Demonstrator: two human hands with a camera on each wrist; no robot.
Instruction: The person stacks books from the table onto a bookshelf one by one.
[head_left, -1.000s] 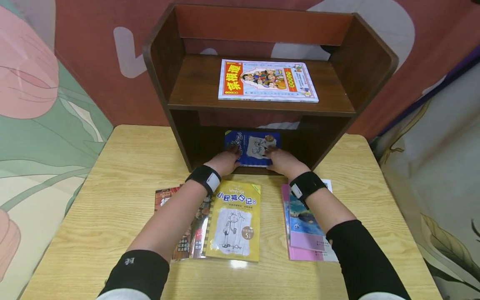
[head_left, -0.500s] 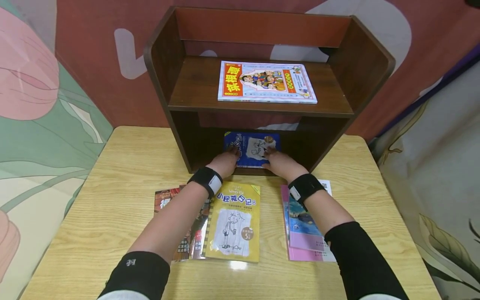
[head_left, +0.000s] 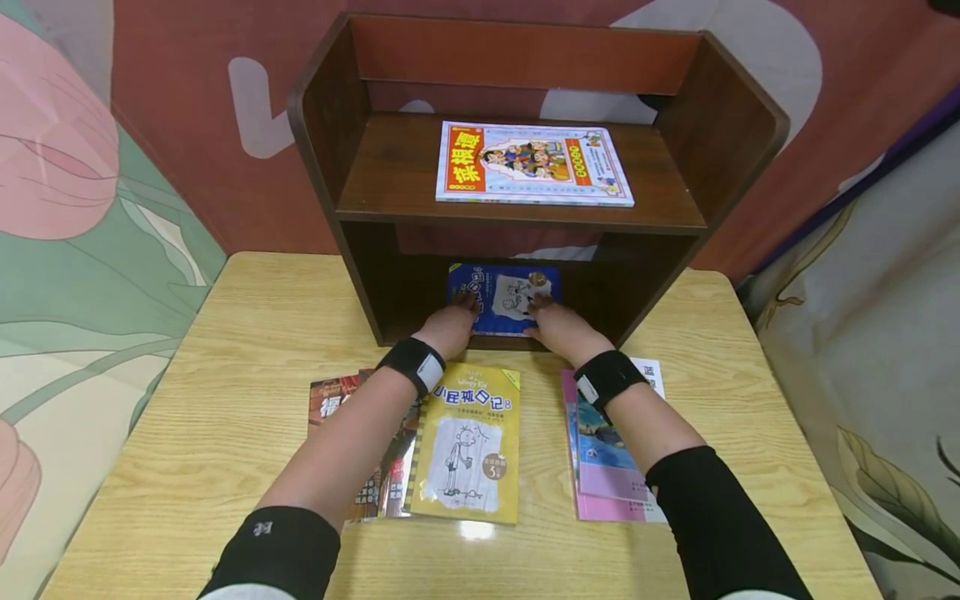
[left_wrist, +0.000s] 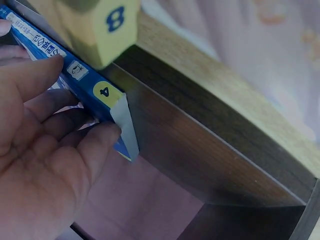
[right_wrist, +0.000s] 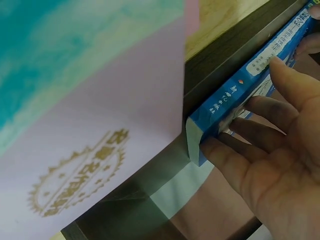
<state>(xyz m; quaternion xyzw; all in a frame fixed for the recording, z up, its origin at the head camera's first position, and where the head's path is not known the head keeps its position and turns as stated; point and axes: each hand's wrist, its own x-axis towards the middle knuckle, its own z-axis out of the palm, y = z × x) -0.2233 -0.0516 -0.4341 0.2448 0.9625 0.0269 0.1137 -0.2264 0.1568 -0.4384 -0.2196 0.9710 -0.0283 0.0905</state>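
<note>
A blue comic book [head_left: 491, 320] lies flat on the lower shelf of a dark wooden bookcase [head_left: 360, 292], its spine toward me. My left hand [head_left: 447, 327] holds the book's left end; in the left wrist view the thumb is on the spine [left_wrist: 82, 74] and the other fingers lie on the cover. At the right end my right hand [head_left: 567, 328] holds it likewise, thumb on the spine [right_wrist: 235, 87] and fingers over the cover and end. Part of the cover is hidden under the fingers.
On the upper shelf lies a white-and-red book [head_left: 536, 162]. A yellow book [head_left: 468, 442] overlaps brown-red books [head_left: 367, 492] on the wooden table [head_left: 180, 433], under my left forearm. Pink and blue books [head_left: 611, 467] lie under my right forearm. A curtain hangs at right.
Between one second and half a second ago, my right hand shifted slightly left along the blue comic book. Both hands have stayed on it, and the book has barely moved.
</note>
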